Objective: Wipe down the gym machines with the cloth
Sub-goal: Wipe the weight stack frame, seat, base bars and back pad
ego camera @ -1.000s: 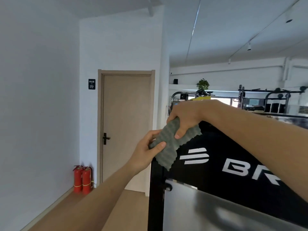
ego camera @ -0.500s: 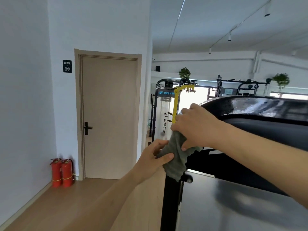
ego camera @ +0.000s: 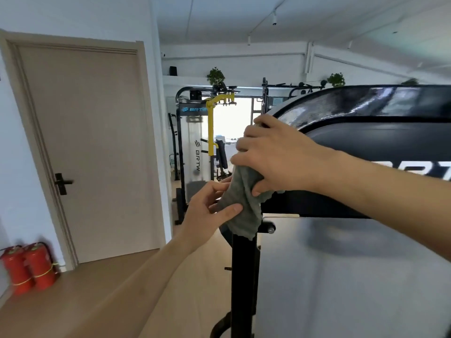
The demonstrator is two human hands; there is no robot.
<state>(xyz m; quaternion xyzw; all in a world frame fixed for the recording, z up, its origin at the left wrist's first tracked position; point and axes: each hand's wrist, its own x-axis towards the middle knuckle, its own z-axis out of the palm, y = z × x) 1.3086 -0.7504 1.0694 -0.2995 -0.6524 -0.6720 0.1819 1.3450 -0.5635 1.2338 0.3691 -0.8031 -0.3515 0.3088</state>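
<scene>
Both hands grip grey cloth (ego camera: 240, 208) at black machine (ego camera: 380, 140) corner, left hand (ego camera: 210, 211) pinching, right hand (ego camera: 275, 162) bunching it; wiping barely begun.

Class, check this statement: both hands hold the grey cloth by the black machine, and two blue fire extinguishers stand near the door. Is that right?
No: the head view shows the fire extinguishers are red, not blue. The rest holds.

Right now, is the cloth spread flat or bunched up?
Bunched: the cloth hangs crumpled, right hand gripping its top, left hand pinching its side.
</scene>
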